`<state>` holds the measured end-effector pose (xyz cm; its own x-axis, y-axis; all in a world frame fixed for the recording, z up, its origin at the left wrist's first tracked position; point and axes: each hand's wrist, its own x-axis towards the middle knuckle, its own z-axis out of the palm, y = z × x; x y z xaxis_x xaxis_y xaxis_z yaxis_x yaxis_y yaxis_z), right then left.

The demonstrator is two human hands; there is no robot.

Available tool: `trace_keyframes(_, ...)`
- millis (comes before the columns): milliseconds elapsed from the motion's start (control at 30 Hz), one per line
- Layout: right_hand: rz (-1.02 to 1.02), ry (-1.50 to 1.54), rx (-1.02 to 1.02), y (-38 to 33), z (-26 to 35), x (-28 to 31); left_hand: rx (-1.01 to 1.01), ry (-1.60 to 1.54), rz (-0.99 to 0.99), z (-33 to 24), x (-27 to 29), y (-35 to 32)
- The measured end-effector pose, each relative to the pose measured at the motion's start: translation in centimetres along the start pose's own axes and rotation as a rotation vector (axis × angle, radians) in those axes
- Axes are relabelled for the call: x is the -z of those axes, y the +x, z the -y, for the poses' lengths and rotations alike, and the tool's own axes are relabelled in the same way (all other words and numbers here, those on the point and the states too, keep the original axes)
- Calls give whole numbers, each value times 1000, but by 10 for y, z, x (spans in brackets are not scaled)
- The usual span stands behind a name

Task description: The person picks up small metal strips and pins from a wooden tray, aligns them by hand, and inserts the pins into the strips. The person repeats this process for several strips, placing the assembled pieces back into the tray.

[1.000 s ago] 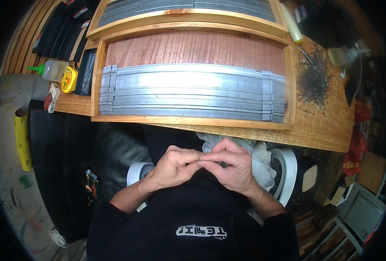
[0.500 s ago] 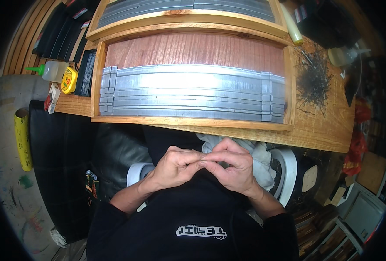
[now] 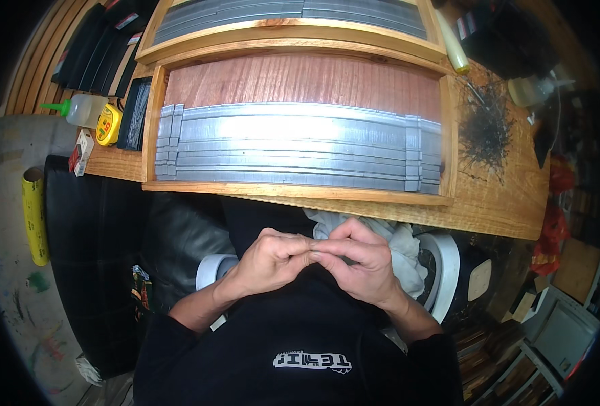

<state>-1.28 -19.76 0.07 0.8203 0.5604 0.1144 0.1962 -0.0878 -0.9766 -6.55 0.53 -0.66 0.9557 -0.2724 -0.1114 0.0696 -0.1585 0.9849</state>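
Observation:
My left hand and my right hand meet at the fingertips in front of my chest, just below the table edge, with the fingers curled in. Anything pinched between them is too small to make out. A crumpled white cloth lies under and behind my right hand. Beyond my hands, a shallow wooden tray on the table holds several long grey metal strips laid side by side.
A second tray of strips sits farther back. Dark wire scraps are piled at the right of the wooden table. A yellow tape measure and a green-capped bottle are at the left. A yellow tube lies on the floor.

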Motion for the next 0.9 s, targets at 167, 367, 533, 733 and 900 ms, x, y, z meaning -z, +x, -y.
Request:
trace_keyframes(167,-13,-7,14,-1,-1,-2,-8,22,6,-2,1,1)
trace_keyframes(367,-66,-6,43,-2,-3,-2,2,-25,-16,-2,-2,1)
trace_keyframes(533,-76,-2,39,-3,-3,-1,-10,-77,-54,0,-4,2)
trace_keyframes(733,-15,-19,26,-2,-3,0,-11,19,-12,1,-2,1)
trace_keyframes(900,-28,-38,41,-3,-5,-3,-2,48,3,0,-1,1)
